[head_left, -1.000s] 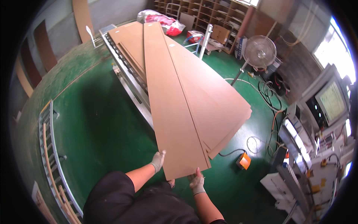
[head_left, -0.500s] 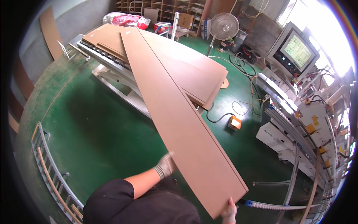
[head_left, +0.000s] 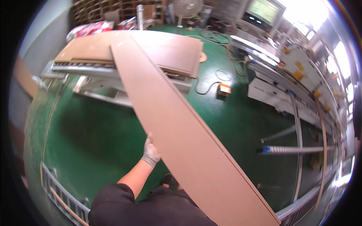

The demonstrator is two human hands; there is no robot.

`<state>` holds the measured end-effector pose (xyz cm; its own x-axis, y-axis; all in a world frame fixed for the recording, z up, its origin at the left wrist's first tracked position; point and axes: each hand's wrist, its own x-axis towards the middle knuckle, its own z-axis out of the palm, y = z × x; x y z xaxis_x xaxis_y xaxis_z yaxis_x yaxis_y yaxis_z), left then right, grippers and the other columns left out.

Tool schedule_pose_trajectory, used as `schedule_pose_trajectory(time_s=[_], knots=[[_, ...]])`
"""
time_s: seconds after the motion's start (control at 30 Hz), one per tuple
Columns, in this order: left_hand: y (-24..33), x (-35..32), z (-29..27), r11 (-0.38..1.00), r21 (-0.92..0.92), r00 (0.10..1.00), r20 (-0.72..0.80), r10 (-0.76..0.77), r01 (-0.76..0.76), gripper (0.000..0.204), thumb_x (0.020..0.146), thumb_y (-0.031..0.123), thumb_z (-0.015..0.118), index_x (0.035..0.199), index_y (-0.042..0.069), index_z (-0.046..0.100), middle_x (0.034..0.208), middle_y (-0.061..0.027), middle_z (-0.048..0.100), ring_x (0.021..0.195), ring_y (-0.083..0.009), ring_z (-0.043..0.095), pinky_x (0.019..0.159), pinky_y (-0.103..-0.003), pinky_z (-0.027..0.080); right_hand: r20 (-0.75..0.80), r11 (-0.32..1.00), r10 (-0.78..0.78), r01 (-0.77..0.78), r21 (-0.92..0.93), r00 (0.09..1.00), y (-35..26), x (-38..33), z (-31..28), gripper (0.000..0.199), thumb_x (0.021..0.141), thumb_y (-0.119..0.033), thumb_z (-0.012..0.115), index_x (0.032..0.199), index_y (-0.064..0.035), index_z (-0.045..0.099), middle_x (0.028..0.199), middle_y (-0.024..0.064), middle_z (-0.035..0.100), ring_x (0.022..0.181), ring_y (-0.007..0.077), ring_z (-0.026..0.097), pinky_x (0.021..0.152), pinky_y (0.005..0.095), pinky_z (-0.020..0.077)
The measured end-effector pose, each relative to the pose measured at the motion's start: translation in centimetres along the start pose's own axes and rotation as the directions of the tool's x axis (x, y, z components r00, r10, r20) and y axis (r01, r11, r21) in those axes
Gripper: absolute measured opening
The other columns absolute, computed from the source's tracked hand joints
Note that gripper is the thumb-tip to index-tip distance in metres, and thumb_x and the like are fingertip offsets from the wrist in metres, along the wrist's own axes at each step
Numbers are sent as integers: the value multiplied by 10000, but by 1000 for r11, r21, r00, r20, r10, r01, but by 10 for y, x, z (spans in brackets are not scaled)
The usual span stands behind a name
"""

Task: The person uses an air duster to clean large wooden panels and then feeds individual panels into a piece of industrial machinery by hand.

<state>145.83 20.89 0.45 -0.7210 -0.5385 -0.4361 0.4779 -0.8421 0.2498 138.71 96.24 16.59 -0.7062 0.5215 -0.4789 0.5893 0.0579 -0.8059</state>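
Note:
A long brown board [head_left: 181, 135] with a groove along its right edge slants from the far left down past the lower right of the picture. My left hand [head_left: 151, 151], in a pale work glove, grips the board's left edge with the thumb over its top face. The board's far end lies across a stack of similar panels [head_left: 171, 51] on a lift table [head_left: 102, 96]. Its near end runs out of the picture at the lower edge, and my right hand is not visible there.
At the right stands a long machine [head_left: 271, 94] with a screen [head_left: 263, 11] above it. An orange foot pedal [head_left: 224, 89] with a cable sits on the green floor. A roller rack [head_left: 62, 192] is at the lower left, and a white-and-blue support bar [head_left: 294, 150] juts out at the right.
The view has turned to the right and down. The board's near end and my right hand have left the picture. My left hand still grips the board's edge.

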Motion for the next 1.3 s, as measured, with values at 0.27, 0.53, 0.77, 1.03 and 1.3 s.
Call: schedule_pose_trajectory(time_s=[0.27, 0.53, 0.77, 1.03, 1.3], knots=[[-28, -59, 11, 970, 173, 986, -32, -166, 169, 762, 1017, 679, 249, 1515, 131, 428, 1528, -136, 467, 1386, -389, 437, 1146, -586, 350, -191, 947, -137, 185, 262, 972, 135, 17, -234, 625, 1009, -516, 546, 1372, -7, 578, 1305, 96, 648, 1161, 259, 624, 1038, 401, 476], [-183, -112, 42, 935, 257, 964, -172, -205, 245, 781, 986, 738, 271, 1452, 153, 496, 1465, -102, 524, 1332, -366, 479, 1112, -583, 377, -475, 834, -253, 438, 334, 843, 174, 68, -377, 686, 983, -553, 576, 1361, 20, 590, 1305, 90, 646, 1142, 233, 621, 981, 350, 499], [-332, -140, 90, 880, 306, 932, -128, -339, 362, 771, 959, 736, 364, 1440, 152, 509, 1464, -121, 535, 1323, -386, 493, 1105, -620, 370, -715, 926, -20, 283, 250, 699, 195, 87, -430, 676, 977, -508, 612, 1353, 53, 581, 1318, 130, 624, 1164, 253, 575, 1054, 396, 434], [-475, -122, 128, 785, 431, 894, -170, -414, 446, 643, 1009, 599, 431, 1426, 117, 521, 1445, -134, 557, 1323, -385, 510, 1117, -614, 372, -814, 972, 199, -6, 234, 546, 273, 53, -480, 707, 936, -530, 633, 1245, 105, 617, 1251, 225, 652, 1092, 317, 625, 957, 452, 517], [-584, -111, 162, 656, 570, 860, -212, -465, 495, 570, 1035, 541, 460, 1381, 96, 545, 1415, -127, 580, 1302, -376, 530, 1107, -613, 391, -781, 897, 382, 6, 443, 493, 338, 24, -490, 772, 931, -507, 655, 1358, 118, 506, 1365, 205, 588, 1164, 321, 590, 1032, 469, 487]])
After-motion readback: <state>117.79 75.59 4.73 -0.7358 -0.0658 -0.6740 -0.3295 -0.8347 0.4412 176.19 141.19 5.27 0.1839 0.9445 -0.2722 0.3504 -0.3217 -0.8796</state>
